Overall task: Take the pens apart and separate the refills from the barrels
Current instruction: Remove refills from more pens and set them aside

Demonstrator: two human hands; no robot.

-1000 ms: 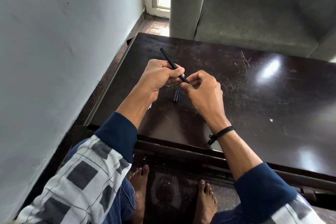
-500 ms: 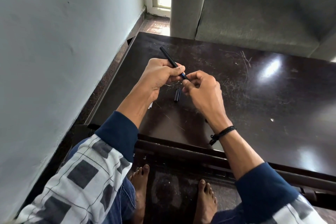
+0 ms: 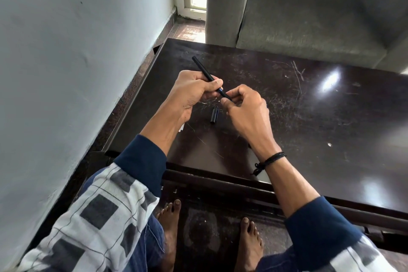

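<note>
Almost nothing has moved since a moment ago: both hands keep their places at centre frame, above the dark table (image 3: 331,117). The left hand (image 3: 192,89) is curled round the black pen (image 3: 204,70), which slants toward the upper left. A black cap (image 3: 214,115) lies on the table below. The right hand (image 3: 247,112) pinches the pen's lower tip.

Pen (image 3: 204,70) blk, cap (image 3: 214,114) at 6 o'clock of it also blk. Table (image 3: 320,121) dk brown w/ pale scratches. Sleeves (image 3: 99,216) white w/ grey squares + thin lines, navy cuffs (image 3: 141,159). Wristband (image 3: 272,158) blk; sofa (image 3: 309,17) at 1 o'clock grey
</note>
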